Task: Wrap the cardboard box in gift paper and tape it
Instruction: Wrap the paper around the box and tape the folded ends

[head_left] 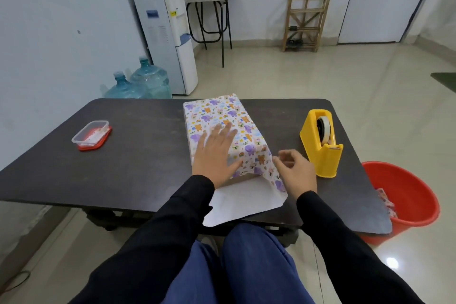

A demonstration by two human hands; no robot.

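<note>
Half done, roughly: box (217, 113) sheathed in paper (244, 201), just left of dispenser (320, 155). Left hand (214, 155) flat on top, fingers (227, 130) spread; right hand (297, 171) pinching paper edge beside dispenser. Near end open, untaped.

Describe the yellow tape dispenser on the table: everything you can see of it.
The tape dispenser is a bright yellow, plastic-looking block standing upright on the dark table, right of the wrapped box. A slot in its top holds a whitish tape roll on a dark hub, and a small cutter sits at its lower near end. Only the table plainly touches it; the right hand, pinching the gift paper, is close beside its left side.
</note>
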